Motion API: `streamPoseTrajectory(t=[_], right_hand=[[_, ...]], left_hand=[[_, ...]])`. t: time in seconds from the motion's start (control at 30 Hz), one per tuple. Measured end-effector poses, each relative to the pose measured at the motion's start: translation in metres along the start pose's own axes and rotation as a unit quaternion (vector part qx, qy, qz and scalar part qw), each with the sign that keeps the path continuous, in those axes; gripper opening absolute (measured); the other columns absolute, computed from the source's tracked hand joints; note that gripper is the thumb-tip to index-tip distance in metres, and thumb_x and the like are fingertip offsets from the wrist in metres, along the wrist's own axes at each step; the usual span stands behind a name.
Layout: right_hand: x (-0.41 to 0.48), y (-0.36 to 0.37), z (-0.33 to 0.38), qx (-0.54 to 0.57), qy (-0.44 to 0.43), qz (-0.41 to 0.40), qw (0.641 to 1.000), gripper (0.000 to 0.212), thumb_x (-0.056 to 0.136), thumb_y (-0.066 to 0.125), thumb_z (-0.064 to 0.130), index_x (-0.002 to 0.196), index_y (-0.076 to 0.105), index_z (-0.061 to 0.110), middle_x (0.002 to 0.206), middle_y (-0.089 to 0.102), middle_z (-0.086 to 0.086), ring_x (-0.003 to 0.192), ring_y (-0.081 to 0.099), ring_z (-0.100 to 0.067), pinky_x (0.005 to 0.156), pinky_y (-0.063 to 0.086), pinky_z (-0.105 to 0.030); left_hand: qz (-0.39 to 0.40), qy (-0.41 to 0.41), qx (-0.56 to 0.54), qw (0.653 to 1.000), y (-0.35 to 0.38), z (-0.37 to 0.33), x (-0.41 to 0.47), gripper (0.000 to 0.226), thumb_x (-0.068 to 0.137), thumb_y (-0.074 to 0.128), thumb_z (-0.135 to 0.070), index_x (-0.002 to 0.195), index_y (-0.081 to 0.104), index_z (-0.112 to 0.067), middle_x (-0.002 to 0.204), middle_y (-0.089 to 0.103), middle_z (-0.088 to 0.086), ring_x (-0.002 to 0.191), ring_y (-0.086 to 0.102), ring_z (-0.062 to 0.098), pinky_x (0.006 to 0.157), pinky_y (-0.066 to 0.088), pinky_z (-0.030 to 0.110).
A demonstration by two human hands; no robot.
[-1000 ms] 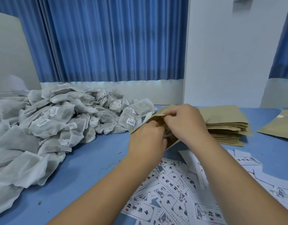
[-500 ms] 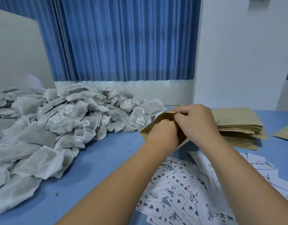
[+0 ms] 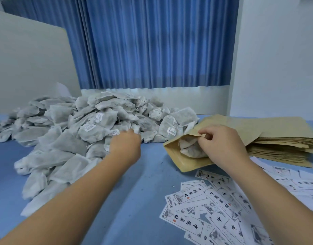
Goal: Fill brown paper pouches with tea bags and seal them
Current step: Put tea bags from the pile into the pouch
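Labels (image 3: 186, 221) in Chinese, right hand (image 3: 224, 147) pinching pouch (image 3: 184, 160)

Bare strip of blue table (image 3: 152, 174) runs between left hand (image 3: 125, 145) fingers and open pouch (image 3: 178, 156): passable. Ahead and left of those fingers: tea bag pile (image 3: 72, 135), banked up. Right of right hand (image 3: 223, 147) fingers: pouch stack (image 3: 284, 140); loose labels (image 3: 214, 200) lie behind them.

Open brown pouch (image 3: 179, 159), tea bags (image 3: 189, 150) inside; tea-bag heap (image 3: 72, 138) left; pouch stack (image 3: 284, 145) right.
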State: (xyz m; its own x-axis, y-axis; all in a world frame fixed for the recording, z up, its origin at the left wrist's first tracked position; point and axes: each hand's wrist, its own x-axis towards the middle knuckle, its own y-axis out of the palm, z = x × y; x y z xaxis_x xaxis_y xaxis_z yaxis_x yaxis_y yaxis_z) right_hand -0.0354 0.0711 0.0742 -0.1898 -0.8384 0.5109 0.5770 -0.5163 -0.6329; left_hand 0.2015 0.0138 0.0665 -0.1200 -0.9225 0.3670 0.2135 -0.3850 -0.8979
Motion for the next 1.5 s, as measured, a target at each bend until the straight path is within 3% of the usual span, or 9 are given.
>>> streamPoseTrajectory(t=[0.13, 0.3, 0.57, 0.7, 0.8, 0.9, 1.17, 1.33, 1.5], right_hand=[[-0.001, 0.002, -0.001, -0.002, -0.002, 0.004, 1.000, 0.019, 0.081, 0.060, 0.023, 0.091, 0.074, 0.033, 0.074, 0.063, 0.014, 0.075, 0.058, -0.013, 0.070, 0.051, -0.033], [0.000, 0.001, -0.003, 0.003, 0.003, -0.006, 1.000, 0.021, 0.080, 0.060, 0.022, 0.091, 0.074, 0.033, 0.074, 0.063, 0.015, 0.075, 0.058, -0.011, 0.070, 0.052, -0.033], [0.004, -0.004, -0.006, 0.013, 0.019, -0.008, 1.000, 0.023, 0.080, 0.060, 0.023, 0.096, 0.074, 0.033, 0.077, 0.064, 0.014, 0.079, 0.059, -0.014, 0.073, 0.052, -0.034], [0.007, -0.013, -0.008, 0.039, 0.027, -0.021, 0.999, 0.023, 0.078, 0.058, 0.021, 0.091, 0.075, 0.031, 0.076, 0.066, 0.013, 0.080, 0.060, -0.014, 0.074, 0.052, -0.034], [0.008, -0.018, -0.009, 0.051, 0.025, -0.030, 0.998, 0.022, 0.078, 0.058, 0.019, 0.084, 0.074, 0.032, 0.075, 0.067, 0.013, 0.080, 0.061, -0.013, 0.074, 0.053, -0.034], [0.010, -0.020, -0.010, 0.058, 0.026, -0.029, 0.998, 0.021, 0.077, 0.059, 0.019, 0.083, 0.074, 0.031, 0.076, 0.067, 0.012, 0.080, 0.061, -0.012, 0.074, 0.052, -0.033], [0.010, -0.017, -0.015, 0.056, 0.023, -0.018, 0.998, 0.022, 0.078, 0.060, 0.018, 0.089, 0.074, 0.031, 0.072, 0.065, 0.014, 0.077, 0.061, -0.011, 0.074, 0.053, -0.033], [0.011, -0.019, -0.017, 0.059, 0.016, -0.022, 0.998, 0.022, 0.078, 0.060, 0.019, 0.078, 0.071, 0.038, 0.070, 0.064, 0.016, 0.075, 0.060, -0.008, 0.072, 0.052, -0.031], [0.012, -0.024, -0.020, 0.083, 0.018, -0.042, 0.995, 0.026, 0.077, 0.061, 0.019, 0.067, 0.068, 0.042, 0.067, 0.064, 0.019, 0.071, 0.058, 0.002, 0.062, 0.046, -0.019]], left_hand=[[0.077, 0.039, 0.232, 0.969, 0.034, 0.026, 0.005, 0.039, 0.094, 0.043, -0.020, 0.132, 0.051, -0.017, 0.133, 0.045, 0.009, 0.122, 0.042, 0.031, 0.098, 0.035, 0.036], [0.093, 0.013, 0.294, 0.951, 0.053, 0.032, 0.003, 0.043, 0.092, 0.046, -0.029, 0.134, 0.051, -0.020, 0.140, 0.041, 0.014, 0.122, 0.039, 0.034, 0.102, 0.031, 0.040], [-0.041, 0.028, 0.057, 0.997, 0.034, 0.010, -0.009, 0.031, 0.090, 0.041, -0.026, 0.114, 0.059, -0.021, 0.116, 0.056, 0.000, 0.111, 0.048, 0.025, 0.093, 0.032, 0.038], [-0.144, 0.135, -0.203, 0.959, 0.027, -0.015, -0.032, 0.031, 0.081, 0.049, -0.024, 0.102, 0.069, -0.013, 0.093, 0.061, 0.005, 0.089, 0.059, 0.031, 0.077, 0.044, 0.036], [-0.089, 0.259, -0.307, 0.911, 0.031, -0.028, -0.048, 0.052, 0.072, 0.054, -0.021, 0.122, 0.066, -0.023, 0.112, 0.057, 0.002, 0.097, 0.055, 0.021, 0.088, 0.043, 0.034], [0.042, 0.273, -0.368, 0.888, 0.038, -0.034, -0.050, 0.076, 0.070, 0.050, -0.028, 0.142, 0.035, -0.047, 0.135, 0.037, -0.014, 0.109, 0.047, 0.007, 0.091, 0.042, 0.024], [0.090, 0.260, -0.369, 0.888, 0.048, -0.033, -0.031, 0.087, 0.064, 0.049, -0.023, 0.136, 0.017, -0.061, 0.149, 0.027, -0.021, 0.135, 0.025, -0.003, 0.108, 0.022, 0.014], [0.022, 0.240, -0.346, 0.907, 0.054, -0.033, -0.034, 0.070, 0.074, 0.055, -0.028, 0.140, 0.035, -0.038, 0.142, 0.038, -0.020, 0.129, 0.034, -0.002, 0.102, 0.024, 0.006], [-0.016, 0.197, -0.295, 0.935, 0.055, -0.037, -0.034, 0.048, 0.084, 0.060, -0.035, 0.132, 0.054, -0.029, 0.131, 0.055, -0.007, 0.120, 0.047, 0.014, 0.098, 0.043, 0.029]])
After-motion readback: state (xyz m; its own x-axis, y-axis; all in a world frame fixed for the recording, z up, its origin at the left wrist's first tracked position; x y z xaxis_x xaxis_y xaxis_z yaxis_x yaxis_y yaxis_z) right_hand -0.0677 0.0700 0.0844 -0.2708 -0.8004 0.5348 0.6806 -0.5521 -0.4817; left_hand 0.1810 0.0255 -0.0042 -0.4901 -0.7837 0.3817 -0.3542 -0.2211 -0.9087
